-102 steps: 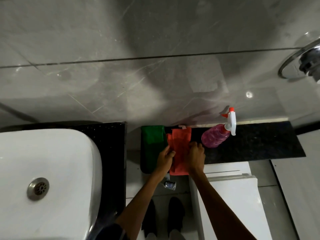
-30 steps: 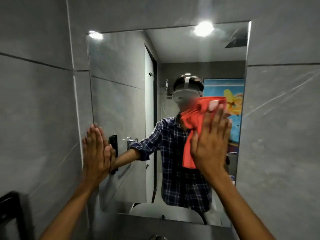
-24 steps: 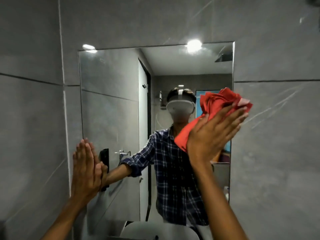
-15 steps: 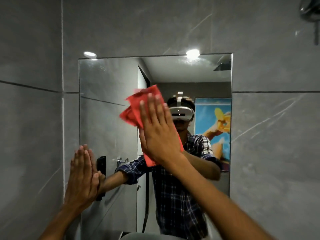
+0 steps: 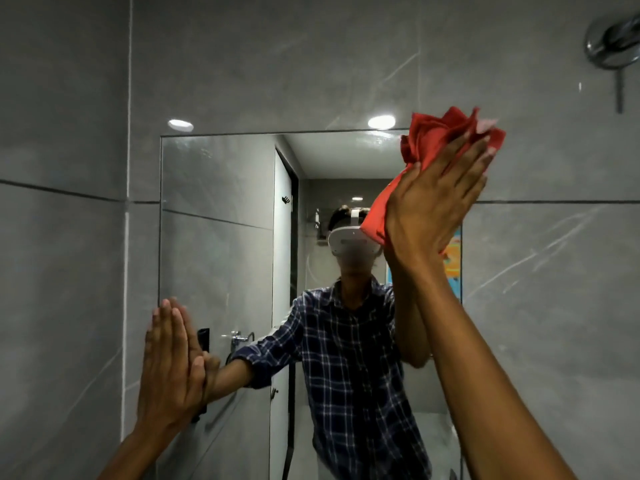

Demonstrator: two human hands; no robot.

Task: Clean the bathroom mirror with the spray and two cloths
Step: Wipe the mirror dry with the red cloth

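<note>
Dim, ceiling-light glare, soft focus, wide-angle bend

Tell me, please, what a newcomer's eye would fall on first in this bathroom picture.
The bright red cloth stands out first, pressed by the flat right hand against the upper right corner of the mirror. Next comes the left hand, laid flat at the mirror's lower left edge. The glass reflects a person's checked shirt, and a chrome fitting sits at top right.

Red cloth [image 5: 434,142] hides the mirror [image 5: 225,237]'s top-right corner.
</note>
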